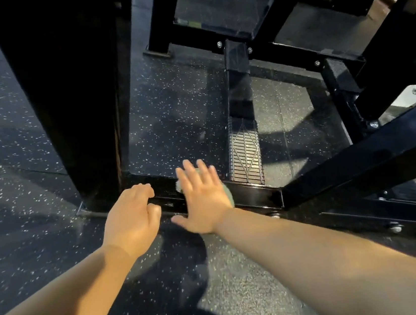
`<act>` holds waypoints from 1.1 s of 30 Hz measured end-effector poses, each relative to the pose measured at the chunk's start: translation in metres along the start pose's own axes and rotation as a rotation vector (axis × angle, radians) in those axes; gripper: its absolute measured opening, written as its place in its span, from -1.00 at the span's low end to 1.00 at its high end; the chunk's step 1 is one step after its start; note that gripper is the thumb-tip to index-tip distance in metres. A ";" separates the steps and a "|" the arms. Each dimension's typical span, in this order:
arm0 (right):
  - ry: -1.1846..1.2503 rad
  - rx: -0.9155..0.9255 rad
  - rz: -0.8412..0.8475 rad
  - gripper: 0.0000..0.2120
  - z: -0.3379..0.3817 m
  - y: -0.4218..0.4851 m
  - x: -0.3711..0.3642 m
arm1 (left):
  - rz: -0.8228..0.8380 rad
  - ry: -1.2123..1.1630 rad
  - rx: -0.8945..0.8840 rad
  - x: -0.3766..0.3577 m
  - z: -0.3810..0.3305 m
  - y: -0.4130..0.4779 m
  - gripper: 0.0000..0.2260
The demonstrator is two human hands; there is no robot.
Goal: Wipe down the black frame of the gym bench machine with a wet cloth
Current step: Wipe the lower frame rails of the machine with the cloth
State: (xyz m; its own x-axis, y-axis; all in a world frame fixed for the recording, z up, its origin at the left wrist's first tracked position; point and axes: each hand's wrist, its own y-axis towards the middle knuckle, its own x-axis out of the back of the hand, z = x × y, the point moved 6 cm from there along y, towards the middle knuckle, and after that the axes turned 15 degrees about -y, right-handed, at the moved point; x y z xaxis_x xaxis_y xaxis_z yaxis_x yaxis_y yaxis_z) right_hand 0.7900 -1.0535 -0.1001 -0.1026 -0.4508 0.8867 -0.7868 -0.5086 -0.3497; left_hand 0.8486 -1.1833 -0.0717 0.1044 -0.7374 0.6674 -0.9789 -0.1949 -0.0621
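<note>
Your right hand, fingers spread flat, presses a pale green cloth onto the low black base bar of the bench frame. Your left hand rests beside it, loosely curled, empty. The uprights and crossbars likely remain unwiped.

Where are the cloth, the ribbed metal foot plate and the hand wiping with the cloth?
cloth (227, 192): head view, edge showing beside the palm.
foot plate (245, 154): head view, middle of ribbed surface.
right hand (203, 196): head view, back of hand.
</note>
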 end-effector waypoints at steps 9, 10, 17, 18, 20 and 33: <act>0.078 0.141 -0.067 -0.17 -0.038 -0.019 -0.008 | -0.031 0.102 0.014 -0.007 -0.013 0.007 -0.70; 0.092 0.065 -0.024 -0.19 -0.062 -0.034 -0.022 | 0.002 0.178 -0.003 -0.014 -0.015 0.006 -0.67; 0.111 -0.291 0.106 -0.13 -0.077 -0.044 -0.042 | 0.138 0.198 -0.058 -0.023 -0.007 -0.003 -0.58; 0.088 -0.237 0.080 -0.12 -0.061 -0.036 -0.033 | 0.126 0.148 -0.054 -0.020 -0.005 -0.006 -0.57; 0.061 -0.099 0.008 -0.10 -0.023 -0.018 -0.013 | 0.066 0.090 -0.014 -0.009 0.000 -0.011 -0.58; 0.095 0.078 -0.220 -0.32 -0.028 -0.028 -0.018 | -0.100 0.029 0.296 0.038 0.024 -0.018 -0.66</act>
State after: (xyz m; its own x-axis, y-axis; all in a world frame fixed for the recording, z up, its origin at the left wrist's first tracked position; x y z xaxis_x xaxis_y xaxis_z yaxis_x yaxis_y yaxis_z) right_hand 0.7964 -1.0107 -0.0980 0.0063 -0.2538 0.9672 -0.7474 -0.6438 -0.1640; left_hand 0.8745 -1.2234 -0.0625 0.1881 -0.6873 0.7016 -0.8701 -0.4480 -0.2056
